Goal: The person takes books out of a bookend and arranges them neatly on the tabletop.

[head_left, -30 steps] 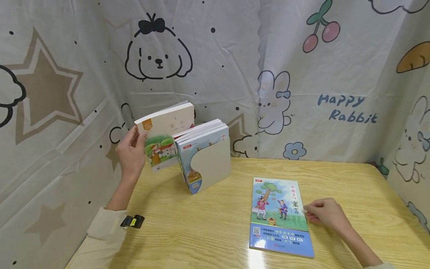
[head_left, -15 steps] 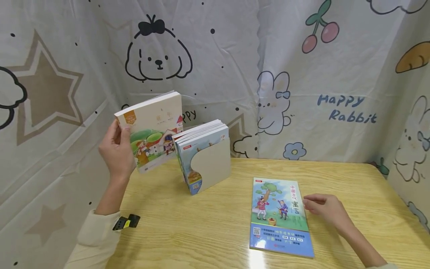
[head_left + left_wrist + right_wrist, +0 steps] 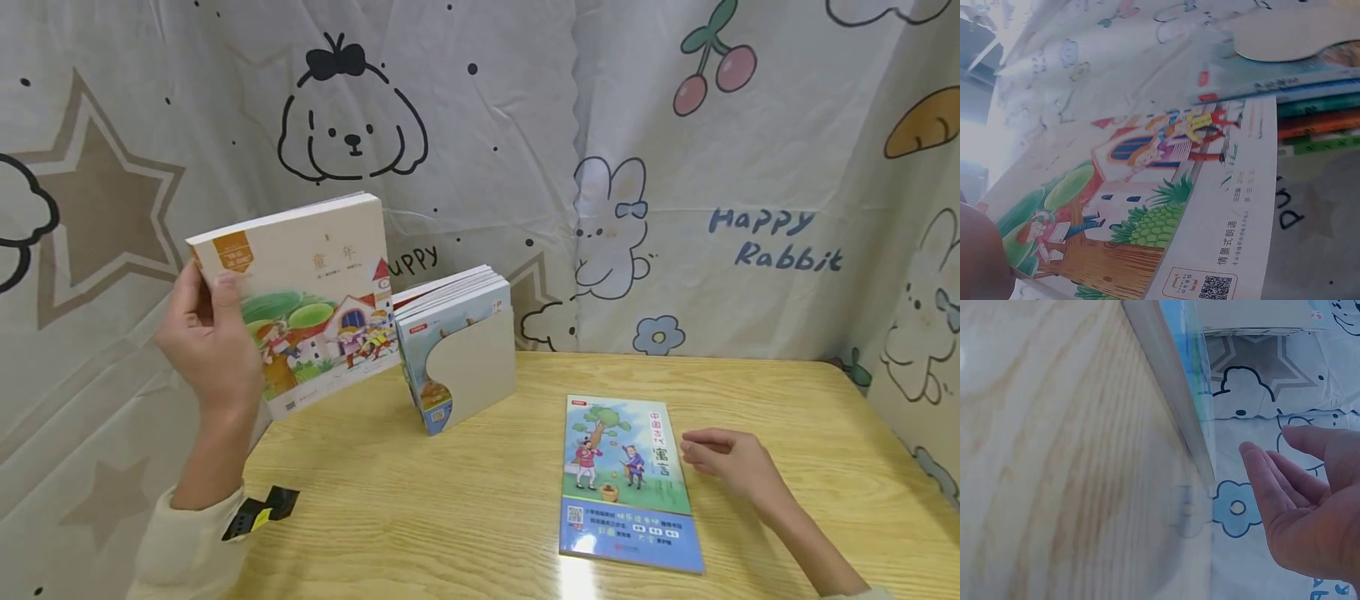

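In the head view my left hand (image 3: 213,337) pinches the upper left corner of a cream picture book (image 3: 318,300), thumb on the cover. The book is held tilted in the air, left of a cream book holder (image 3: 483,358) packed with several upright books (image 3: 450,304). The left wrist view shows its illustrated cover (image 3: 1129,187) close up. A blue-and-green book (image 3: 626,483) lies flat on the table. Just off that book's right edge is my right hand (image 3: 731,467), its fingers loosely bent and holding nothing; the right wrist view shows a gap between thumb and fingers.
The wooden table (image 3: 420,517) backs onto a white curtain (image 3: 487,108) printed with cartoon animals and stars. A black band with a yellow mark (image 3: 262,512) sits at my left sleeve. Light glares on the table below the flat book.
The cream picture book has moved left and nearer to me in my left hand, away from the book holder. My right hand has shifted slightly up and stays beside the flat book.
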`<move>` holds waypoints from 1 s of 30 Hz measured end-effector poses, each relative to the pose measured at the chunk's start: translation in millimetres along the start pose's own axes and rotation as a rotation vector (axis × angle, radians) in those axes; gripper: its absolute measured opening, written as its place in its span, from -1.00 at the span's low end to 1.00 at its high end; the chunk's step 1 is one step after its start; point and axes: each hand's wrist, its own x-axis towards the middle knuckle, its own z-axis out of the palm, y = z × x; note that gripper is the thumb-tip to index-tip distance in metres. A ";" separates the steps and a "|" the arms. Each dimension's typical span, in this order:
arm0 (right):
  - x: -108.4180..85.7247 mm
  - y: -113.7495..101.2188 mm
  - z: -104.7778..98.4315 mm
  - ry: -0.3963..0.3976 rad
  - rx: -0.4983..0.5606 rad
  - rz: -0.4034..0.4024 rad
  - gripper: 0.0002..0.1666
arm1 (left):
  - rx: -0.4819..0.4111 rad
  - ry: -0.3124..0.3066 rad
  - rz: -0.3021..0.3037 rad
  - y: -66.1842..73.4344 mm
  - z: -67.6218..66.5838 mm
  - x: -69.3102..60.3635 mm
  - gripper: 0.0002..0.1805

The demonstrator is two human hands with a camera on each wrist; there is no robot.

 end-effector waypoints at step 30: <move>-25.5 -72.3 23.8 0.018 -0.014 -0.370 -0.56 | -0.379 -0.101 -0.042 54.4 -12.2 -19.9 -0.71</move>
